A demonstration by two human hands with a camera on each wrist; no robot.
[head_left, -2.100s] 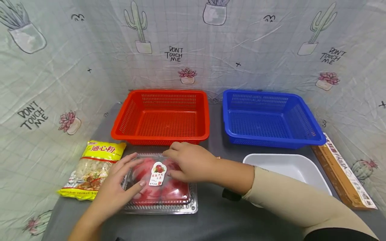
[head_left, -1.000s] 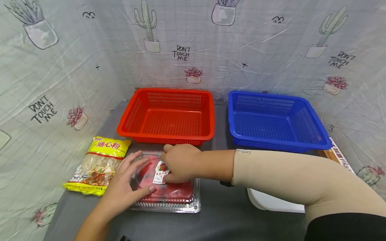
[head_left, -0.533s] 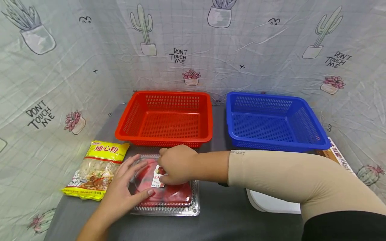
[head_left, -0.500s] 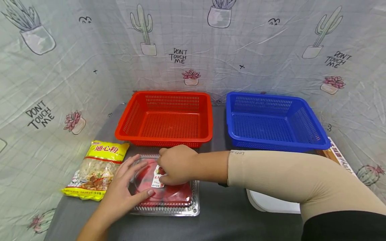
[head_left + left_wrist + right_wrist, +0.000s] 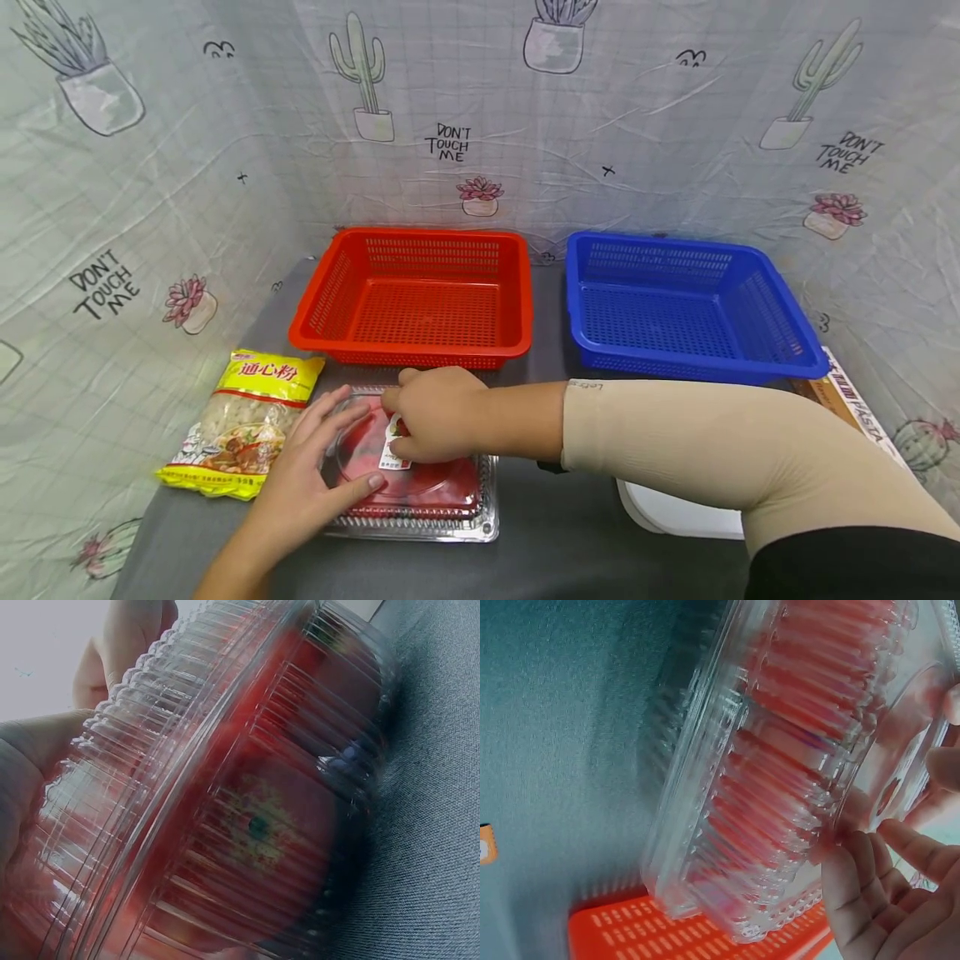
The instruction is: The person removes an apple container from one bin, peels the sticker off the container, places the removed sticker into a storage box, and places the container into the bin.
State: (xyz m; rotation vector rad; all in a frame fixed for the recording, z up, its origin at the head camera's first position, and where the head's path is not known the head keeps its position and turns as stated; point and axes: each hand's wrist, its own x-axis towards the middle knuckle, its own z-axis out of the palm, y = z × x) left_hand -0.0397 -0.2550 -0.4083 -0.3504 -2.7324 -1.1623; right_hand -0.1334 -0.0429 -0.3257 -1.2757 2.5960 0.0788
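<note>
2 hands on clear clamshell box (image 5: 411,492) of red fruit, front-left on grey table (image 5: 555,550).

Left hand (image 5: 311,475) lies flat on lid's left side, fingers straight and spread, thumb along near edge, forearm coming in from bottom left. Right hand (image 5: 435,414) reaches across from right, beige sleeve (image 5: 675,450) over forearm, fingers curled down on lid by white label (image 5: 392,442); pinching label or just pressing lid, cannot tell. Box sits just in front of red basket (image 5: 420,293), just beside yellow pasta bag (image 5: 243,421). Blue basket (image 5: 686,304) at back right, white tray (image 5: 675,521) partly under right arm.
</note>
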